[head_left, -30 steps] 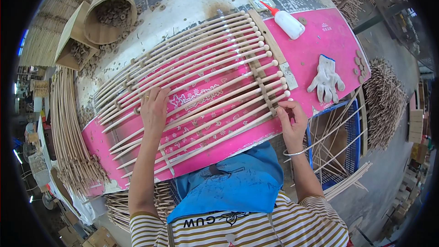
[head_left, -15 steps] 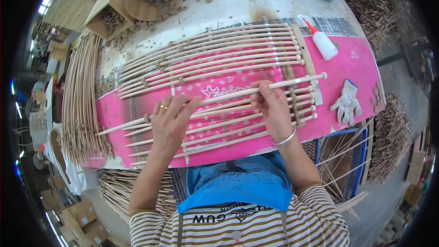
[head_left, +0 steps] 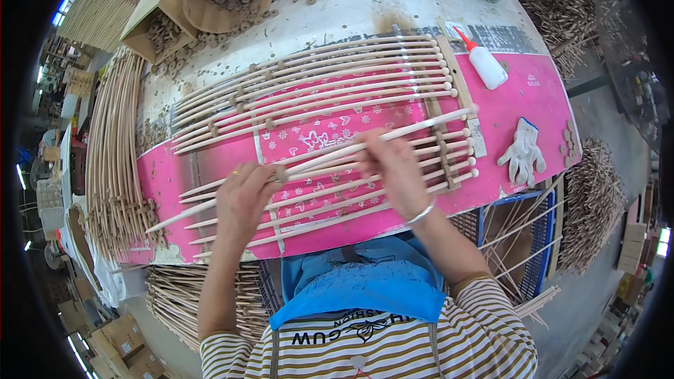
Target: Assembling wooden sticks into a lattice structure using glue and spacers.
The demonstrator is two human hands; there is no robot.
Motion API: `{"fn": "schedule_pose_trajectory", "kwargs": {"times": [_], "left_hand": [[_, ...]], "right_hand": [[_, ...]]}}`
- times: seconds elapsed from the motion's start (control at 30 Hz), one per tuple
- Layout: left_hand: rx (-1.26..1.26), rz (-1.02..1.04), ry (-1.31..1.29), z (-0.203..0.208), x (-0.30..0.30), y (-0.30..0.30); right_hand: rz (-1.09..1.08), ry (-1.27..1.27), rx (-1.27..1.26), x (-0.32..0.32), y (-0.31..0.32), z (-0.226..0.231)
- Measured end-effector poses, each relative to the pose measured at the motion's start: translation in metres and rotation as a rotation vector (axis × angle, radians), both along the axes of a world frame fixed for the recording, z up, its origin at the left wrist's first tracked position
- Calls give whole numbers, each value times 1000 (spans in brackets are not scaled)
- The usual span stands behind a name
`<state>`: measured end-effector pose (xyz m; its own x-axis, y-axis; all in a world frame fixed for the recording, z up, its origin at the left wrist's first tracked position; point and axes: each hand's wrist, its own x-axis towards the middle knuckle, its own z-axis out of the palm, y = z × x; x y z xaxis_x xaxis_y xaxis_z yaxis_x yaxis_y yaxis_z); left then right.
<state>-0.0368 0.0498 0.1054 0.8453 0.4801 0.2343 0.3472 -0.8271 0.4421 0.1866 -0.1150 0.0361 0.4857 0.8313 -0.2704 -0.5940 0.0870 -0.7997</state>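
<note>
A long pale wooden stick (head_left: 316,162) with a knob at its right end and a tapered left tip lies slantwise over the row of sticks nearest me. My left hand (head_left: 246,200) is closed at its middle, with a small brown wooden ring (head_left: 281,173) at the fingertips, around the stick. Farther right, my right hand (head_left: 393,172) grips the same stick; its fingers are slightly blurred. Beneath both hands several similar knobbed sticks (head_left: 337,205) lie side by side. Beyond is another row of knobbed sticks (head_left: 316,81), some bearing brown rings.
A slotted wooden strip (head_left: 463,84) stands by the knobs. On the pink sheet (head_left: 554,98) are a red-tipped white glue bottle (head_left: 486,67) and a glove (head_left: 523,153). Wooden containers of rings (head_left: 228,0) stand far left, a stick bundle (head_left: 112,154) left. A blue basket (head_left: 544,238) sits below right.
The ring has moved along the stick from left of my left hand to its fingertips on the right. My right hand has moved slightly left, and the stick's slant is steeper.
</note>
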Motion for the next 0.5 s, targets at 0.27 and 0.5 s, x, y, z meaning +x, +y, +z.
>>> {"fn": "schedule_pose_trajectory", "kwargs": {"times": [0.27,0.5], "left_hand": [[-75,-17,-35,-4,46,-32],[-209,-6,-61,-7,33,-33]], "right_hand": [[154,-73,35,-19,8,3],[174,-48,61,-20,2,5]]}}
